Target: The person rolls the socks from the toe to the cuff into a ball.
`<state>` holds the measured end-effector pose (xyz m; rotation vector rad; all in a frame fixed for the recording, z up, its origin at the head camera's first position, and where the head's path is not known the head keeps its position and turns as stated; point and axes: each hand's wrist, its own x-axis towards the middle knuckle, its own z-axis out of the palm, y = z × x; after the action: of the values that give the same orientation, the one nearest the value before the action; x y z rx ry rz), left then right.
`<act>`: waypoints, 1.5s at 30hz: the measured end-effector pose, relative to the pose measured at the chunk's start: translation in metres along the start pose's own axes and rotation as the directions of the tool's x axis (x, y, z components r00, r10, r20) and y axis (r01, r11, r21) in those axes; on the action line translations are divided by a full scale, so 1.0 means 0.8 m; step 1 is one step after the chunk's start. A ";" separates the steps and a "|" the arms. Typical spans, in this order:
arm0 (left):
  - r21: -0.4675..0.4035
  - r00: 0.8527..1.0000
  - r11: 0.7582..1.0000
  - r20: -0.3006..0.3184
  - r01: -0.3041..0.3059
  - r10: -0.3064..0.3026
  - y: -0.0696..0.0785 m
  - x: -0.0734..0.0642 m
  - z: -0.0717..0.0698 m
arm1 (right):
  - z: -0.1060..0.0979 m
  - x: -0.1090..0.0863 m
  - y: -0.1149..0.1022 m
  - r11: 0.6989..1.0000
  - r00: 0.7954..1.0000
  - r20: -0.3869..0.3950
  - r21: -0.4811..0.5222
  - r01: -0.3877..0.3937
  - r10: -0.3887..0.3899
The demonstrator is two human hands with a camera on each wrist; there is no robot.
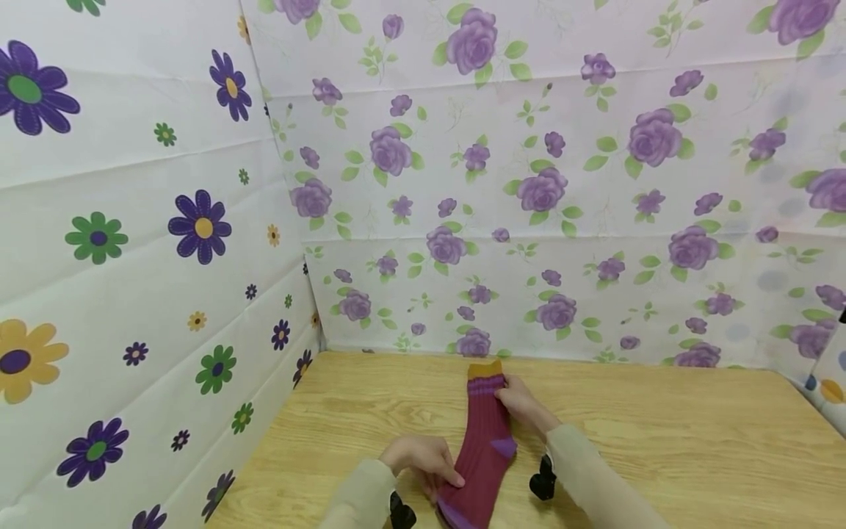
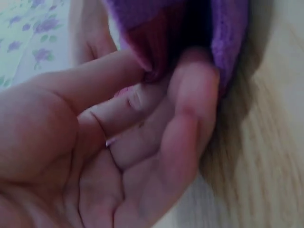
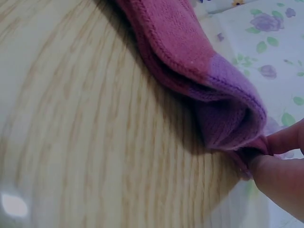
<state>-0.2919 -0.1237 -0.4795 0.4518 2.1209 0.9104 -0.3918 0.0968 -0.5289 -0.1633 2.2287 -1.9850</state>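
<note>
A maroon sock (image 1: 477, 459) held at both ends on a wooden table (image 1: 661, 448). The sock lies lengthwise near the table's middle, its mustard cuff (image 1: 485, 370) at the far end, its purple heel patch (image 1: 504, 447) to the right and its purple toe (image 1: 456, 516) to the near side. The right hand (image 1: 523, 402) pinches the sock's right edge just below the cuff, thumb and finger closed narrowly on the knit. The left hand (image 1: 420, 458) grips the left edge near the toe, thumb on top; in the left wrist view its fingers reach in beside two purple layers. Whether these belong to one sock or to a stacked pair cannot be told. The step in hand appears to be straightening and aligning the knit; the next move would call for keeping the layers together at both grips, with edges even and the leg free of twists.
</note>
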 end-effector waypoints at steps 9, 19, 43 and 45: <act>0.119 0.963 0.989 -0.265 0.083 -0.049 0.018 -0.008 0.009 | 0.003 -0.004 -0.009 0.956 0.995 -0.059 -0.287 0.056 -0.076; 0.121 0.940 0.992 -0.340 0.038 0.005 0.018 -0.007 0.015 | 0.005 -0.020 -0.021 0.859 0.993 -0.042 -0.506 0.074 -0.110; 0.127 0.941 0.992 -0.334 -0.017 0.058 0.017 -0.003 0.019 | 0.012 -0.068 -0.044 0.800 0.993 0.002 -0.591 0.098 -0.120; 0.143 0.937 0.989 -0.341 -0.029 0.077 0.018 -0.003 0.020 | 0.014 -0.073 -0.047 0.775 0.989 0.019 -0.619 0.127 -0.147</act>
<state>-0.2778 -0.1080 -0.4745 0.4450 2.5144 0.9337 -0.3335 0.0924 -0.4907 -0.3788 2.8820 -1.2195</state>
